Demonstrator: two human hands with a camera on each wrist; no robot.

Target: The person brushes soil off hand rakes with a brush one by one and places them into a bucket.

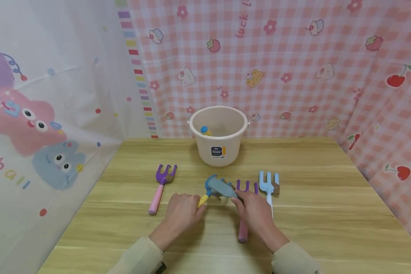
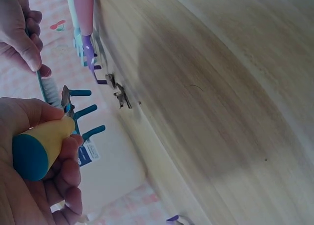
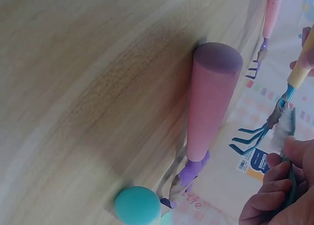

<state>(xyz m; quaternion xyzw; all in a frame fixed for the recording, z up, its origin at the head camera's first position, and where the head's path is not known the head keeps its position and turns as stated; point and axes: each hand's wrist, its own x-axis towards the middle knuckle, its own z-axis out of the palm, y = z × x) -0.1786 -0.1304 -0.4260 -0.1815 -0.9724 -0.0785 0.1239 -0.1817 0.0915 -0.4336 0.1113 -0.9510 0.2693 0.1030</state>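
My left hand point(image 1: 182, 210) grips the yellow handle of a small blue garden hand rake point(image 3: 252, 139), its head raised above the table. Brown dirt clings where the tines join the neck. In my right hand point(image 1: 255, 210) is a blue-backed brush point(image 1: 222, 187) with white bristles, which lie against the dirty rake head in the right wrist view. Below the right hand, a purple rake with a pink handle point(image 1: 243, 230) lies on the table, partly hidden. Beside it lies a light blue rake point(image 1: 268, 186) with a brown patch on its head.
At the back stands a cream bucket point(image 1: 219, 152) with a blue-tipped yellow handle point(image 1: 205, 130) inside. Another purple rake with a pink handle point(image 1: 156, 198) lies at left, dirt on its head. Brown crumbs point(image 2: 121, 95) lie on the wooden table point(image 1: 106, 228). Printed cloths hang behind and beside it.
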